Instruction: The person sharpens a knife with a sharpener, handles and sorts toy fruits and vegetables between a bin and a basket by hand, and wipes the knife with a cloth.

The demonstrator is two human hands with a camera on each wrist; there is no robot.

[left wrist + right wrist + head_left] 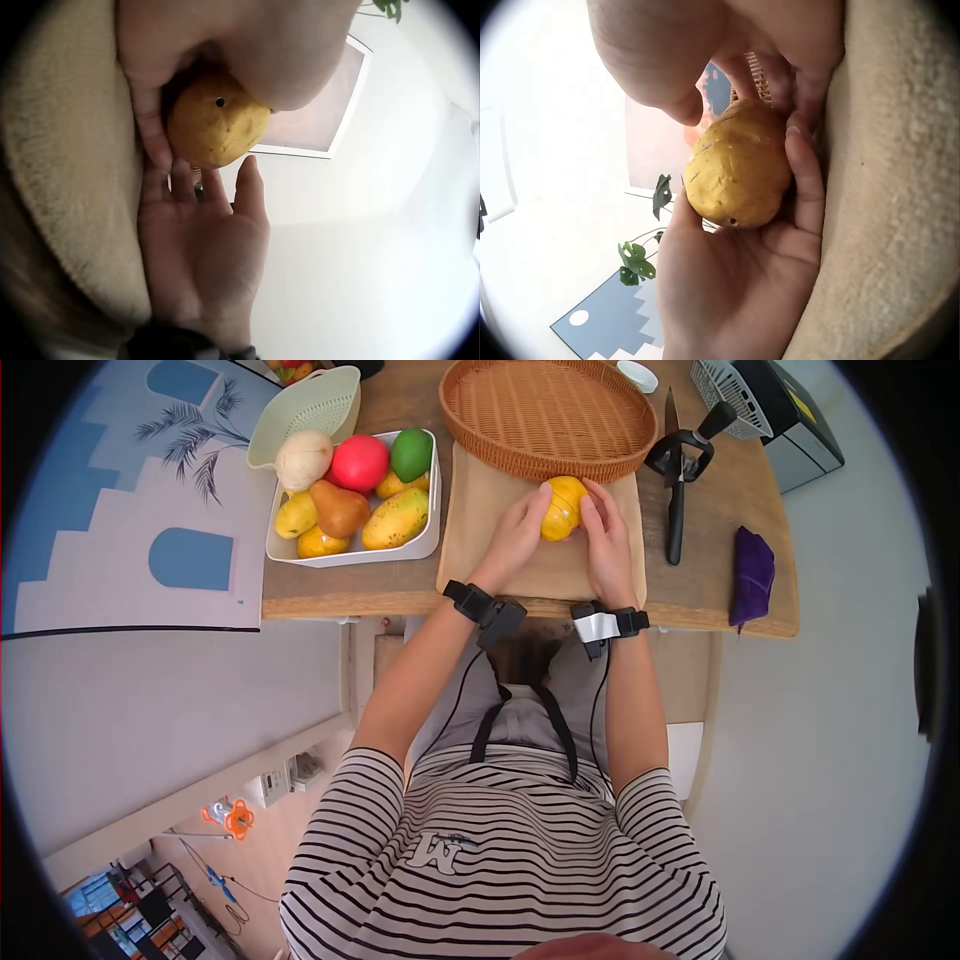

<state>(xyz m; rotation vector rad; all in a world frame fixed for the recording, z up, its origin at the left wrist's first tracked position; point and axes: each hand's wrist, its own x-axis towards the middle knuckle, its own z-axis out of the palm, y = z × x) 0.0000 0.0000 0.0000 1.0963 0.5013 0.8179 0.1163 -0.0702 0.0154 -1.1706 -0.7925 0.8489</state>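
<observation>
A yellow fruit [563, 510] with a small dark hole in its skin is between both hands, over a tan mat [480, 550]. My left hand [515, 538] grips it, thumb on one side and fingers curled round the other. My right hand [606, 550] is at the fruit's right side, its fingertips touching it. In the left wrist view, the right palm faces the fruit [219, 131], with the thumb standing apart from it. The right wrist view shows the fruit [739, 169] cupped low in the left hand.
A white bin [360, 556] of assorted fruit stands at left, before a pale green colander [335, 405]. A round wicker tray [550, 415] overlaps the mat's back edge. At right lie a knife [675, 520], a black-handled tool [700, 445] and a purple cloth-like item [752, 575].
</observation>
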